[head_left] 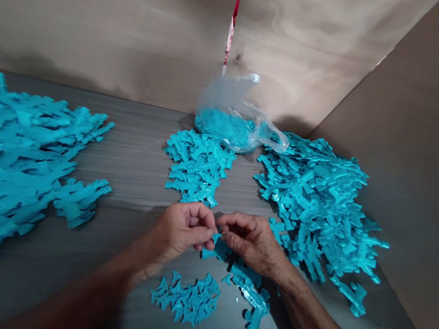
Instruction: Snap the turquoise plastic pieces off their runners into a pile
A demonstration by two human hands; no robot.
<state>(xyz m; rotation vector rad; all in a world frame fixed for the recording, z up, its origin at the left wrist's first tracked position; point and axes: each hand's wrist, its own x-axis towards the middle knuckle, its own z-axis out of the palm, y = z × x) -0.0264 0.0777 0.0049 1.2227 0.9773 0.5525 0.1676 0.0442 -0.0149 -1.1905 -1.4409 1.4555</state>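
Observation:
My left hand (pixel 188 226) and my right hand (pixel 251 242) meet at the middle of the table, fingertips almost touching. Between them is a small pointed teal plastic piece (pixel 216 237), pinched by the thumb and fingers of both hands; the fingers partly cover it. Below my fingers lie flat teal pieces (pixel 222 251), partly hidden. Beside my right forearm is a glossy teal pistol-shaped plastic piece (pixel 257 307). A loose heap of small, pointed teal pieces (pixel 190 298) spreads nearer to me, between my forearms.
Large piles of flat teal plastic pieces lie at the left (pixel 6 164) and right (pixel 317 202). A smaller stack (pixel 198 166) sits behind my hands. Behind it is a clear plastic bag (pixel 244 135) with teal pieces inside. Wooden panels (pixel 121 21) border the grey table (pixel 134 145).

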